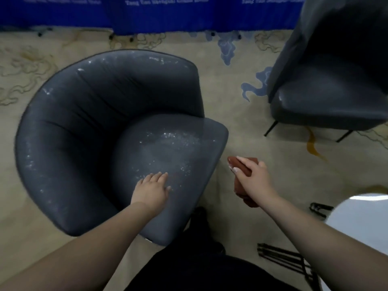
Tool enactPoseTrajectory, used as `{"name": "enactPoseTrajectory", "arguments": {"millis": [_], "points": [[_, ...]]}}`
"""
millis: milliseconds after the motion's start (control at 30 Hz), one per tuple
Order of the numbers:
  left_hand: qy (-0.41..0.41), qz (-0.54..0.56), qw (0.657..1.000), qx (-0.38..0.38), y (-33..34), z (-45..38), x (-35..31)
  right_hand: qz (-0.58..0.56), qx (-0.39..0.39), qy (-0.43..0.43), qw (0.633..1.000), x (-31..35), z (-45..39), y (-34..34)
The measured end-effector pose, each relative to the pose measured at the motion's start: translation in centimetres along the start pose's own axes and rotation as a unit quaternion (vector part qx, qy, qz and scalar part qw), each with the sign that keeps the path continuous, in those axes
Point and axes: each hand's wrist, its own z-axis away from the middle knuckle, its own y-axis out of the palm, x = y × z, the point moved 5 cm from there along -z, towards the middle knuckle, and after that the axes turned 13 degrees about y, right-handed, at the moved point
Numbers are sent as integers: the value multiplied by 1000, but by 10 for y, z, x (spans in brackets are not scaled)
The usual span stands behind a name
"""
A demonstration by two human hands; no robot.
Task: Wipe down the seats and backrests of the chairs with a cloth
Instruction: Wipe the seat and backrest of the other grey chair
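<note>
A dark grey tub chair [84, 127] stands in front of me, its curved backrest to the left and far side. White specks glisten on its seat cushion [172, 143] and along the backrest's rim. My left hand [152, 191] lies flat on the near part of the seat with straight fingers. My right hand [255, 178] hovers over the carpet just right of the seat's edge and grips a reddish-brown cloth [244, 164], part of which hangs below the hand.
A second grey chair [327, 97] on thin black legs stands at the right rear. A white round tabletop [361, 215] and black metal legs [287, 259] sit at the lower right. Patterned beige carpet covers the floor; a blue skirted barrier [163, 13] runs along the back.
</note>
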Motion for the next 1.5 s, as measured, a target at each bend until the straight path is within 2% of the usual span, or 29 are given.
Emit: {"name": "enactPoseTrajectory", "arguments": {"millis": [133, 500, 667, 800, 933, 1133, 1333, 1500], "points": [[-38, 9, 999, 8, -2, -24, 19, 21, 32, -40, 998, 32, -37, 14], [-73, 18, 997, -7, -43, -91, 49, 78, 83, -113, 987, 129, -116, 35], [-152, 59, 987, -10, -33, -86, 64, 123, 151, -172, 966, 173, -145, 70], [-231, 93, 968, -13, -24, -81, 69, 177, 198, -247, 932, 211, -172, 104], [-320, 136, 937, -25, -15, -73, 63, 246, 262, -304, 882, 243, -188, 130], [-460, 227, 856, -68, 14, -73, 37, 292, 361, -392, 794, 278, -190, 166], [-555, 293, 773, -90, 59, -59, -4, 327, 452, -393, 731, 267, -174, 208], [-604, 329, 720, -93, 106, -43, -19, 357, 482, -417, 683, 242, -149, 252]]}}
